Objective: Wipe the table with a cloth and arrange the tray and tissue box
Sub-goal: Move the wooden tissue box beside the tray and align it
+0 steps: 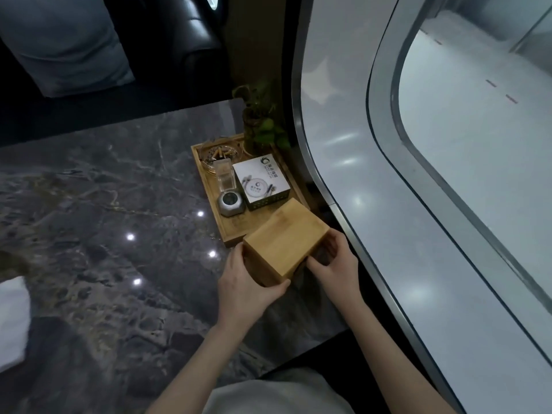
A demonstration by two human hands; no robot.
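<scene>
A wooden tissue box [283, 240] is held tilted just above the dark marble table [104, 219], at the near end of the wooden tray [230, 237]. My left hand [245, 282] grips its left and lower side. My right hand [334, 261] grips its right underside. The tray lies along the table's right edge and carries a glass ashtray with cigarette butts [219, 155], a clear holder [224, 176], a round metal container [230, 203] and a white printed box [263, 182]. A white cloth [12, 318] lies at the table's far left edge.
A small potted plant [263, 124] stands at the tray's far end. A curved grey window ledge [373, 219] runs close along the table's right side. Across the table sits a dark sofa [179, 31] with a grey cushion [68, 46].
</scene>
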